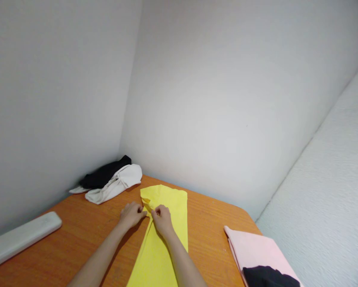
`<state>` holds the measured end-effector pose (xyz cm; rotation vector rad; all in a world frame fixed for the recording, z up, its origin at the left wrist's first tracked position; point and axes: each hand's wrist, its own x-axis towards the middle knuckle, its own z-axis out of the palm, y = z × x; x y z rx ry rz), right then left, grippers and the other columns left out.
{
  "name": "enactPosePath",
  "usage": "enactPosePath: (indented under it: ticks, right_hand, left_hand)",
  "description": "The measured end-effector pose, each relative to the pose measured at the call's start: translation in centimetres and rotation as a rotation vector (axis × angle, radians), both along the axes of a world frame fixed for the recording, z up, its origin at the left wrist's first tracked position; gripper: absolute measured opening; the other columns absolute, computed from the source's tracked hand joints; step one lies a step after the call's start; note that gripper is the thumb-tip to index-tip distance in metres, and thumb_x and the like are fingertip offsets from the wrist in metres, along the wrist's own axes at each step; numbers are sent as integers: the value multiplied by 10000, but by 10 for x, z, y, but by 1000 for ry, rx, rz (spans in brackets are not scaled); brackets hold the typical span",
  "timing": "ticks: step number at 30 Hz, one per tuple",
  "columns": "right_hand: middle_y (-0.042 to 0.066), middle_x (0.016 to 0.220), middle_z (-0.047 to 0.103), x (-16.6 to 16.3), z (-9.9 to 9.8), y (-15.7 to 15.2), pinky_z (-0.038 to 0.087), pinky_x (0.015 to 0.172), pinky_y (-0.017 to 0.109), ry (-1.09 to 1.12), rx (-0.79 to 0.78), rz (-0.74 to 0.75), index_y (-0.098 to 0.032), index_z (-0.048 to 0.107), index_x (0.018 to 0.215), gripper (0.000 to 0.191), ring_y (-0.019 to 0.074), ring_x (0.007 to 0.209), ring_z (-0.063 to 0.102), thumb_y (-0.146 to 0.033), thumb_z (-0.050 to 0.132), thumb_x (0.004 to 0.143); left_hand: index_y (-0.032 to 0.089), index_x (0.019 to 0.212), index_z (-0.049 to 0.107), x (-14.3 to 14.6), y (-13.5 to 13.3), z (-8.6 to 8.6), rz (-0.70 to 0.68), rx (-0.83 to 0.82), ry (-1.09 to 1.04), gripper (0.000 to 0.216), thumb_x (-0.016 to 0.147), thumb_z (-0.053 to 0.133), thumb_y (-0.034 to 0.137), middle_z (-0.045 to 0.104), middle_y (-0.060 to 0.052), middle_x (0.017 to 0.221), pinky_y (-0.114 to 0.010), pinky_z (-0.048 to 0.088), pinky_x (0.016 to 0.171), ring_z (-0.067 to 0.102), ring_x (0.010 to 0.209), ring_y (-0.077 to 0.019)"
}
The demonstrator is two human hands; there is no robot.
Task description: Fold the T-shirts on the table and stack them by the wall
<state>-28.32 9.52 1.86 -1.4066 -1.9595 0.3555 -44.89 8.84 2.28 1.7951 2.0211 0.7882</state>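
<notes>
A long yellow cloth (169,199), perhaps a folded garment, lies lengthwise on the wooden table (208,223). Along its left edge, near the far end, the fabric is bunched and lifted a little. My left hand (133,214) is closed at that edge, thumb and fingers pinching the yellow fabric. Just to its right, my right hand (161,218) rests over the cloth with curled fingers, gripping a bit of the same bunched part. The fingertips are partly hidden. The near end of the cloth runs out of the bottom of the view.
Crumpled white cloth (119,184) and black cloth (105,174) lie at the far left corner against the wall. A long white case-like object (23,239) sits at the left edge. On the right is a folded pink cloth (262,249) with a black cloth (268,276) on it.
</notes>
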Motion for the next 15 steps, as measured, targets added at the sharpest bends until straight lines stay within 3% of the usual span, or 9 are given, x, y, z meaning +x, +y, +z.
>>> enactPosePath:
  ticks: [5, 9, 12, 15]
  right_hand:
    - [11, 779, 626, 1, 2, -1, 399, 731, 269, 16, 34, 37, -210, 563, 735, 110, 181, 806, 565, -234, 564, 842]
    - [17, 766, 595, -1, 8, -4, 393, 705, 264, 37, 67, 45, -198, 554, 753, 81, 171, 768, 546, -184, 534, 831]
    - [23, 857, 603, -2, 15, -9, 390, 761, 280, -30, 88, 111, -202, 581, 824, 35, 184, 850, 540, -237, 580, 823]
    - [41, 1008, 609, -4, 19, -16, 382, 848, 326, -181, 55, 266, -226, 628, 936, 229, 231, 985, 527, -394, 675, 787]
  left_hand:
    - [206, 730, 524, -6, 6, -9, -22, 21, -131, 134, 817, 497, 305, 651, -14, 735, -256, 402, 611, 626, 714, -184]
    - [213, 768, 499, -10, 7, -13, 19, 25, -184, 132, 816, 488, 336, 645, -22, 722, -272, 394, 587, 625, 691, -198]
    - [209, 833, 503, -13, 9, -15, 43, 19, -214, 144, 819, 474, 349, 658, -36, 758, -291, 418, 613, 641, 727, -219]
    - [194, 888, 505, -17, 12, -14, 72, 20, -241, 216, 883, 343, 335, 670, -71, 847, -313, 453, 696, 654, 813, -227]
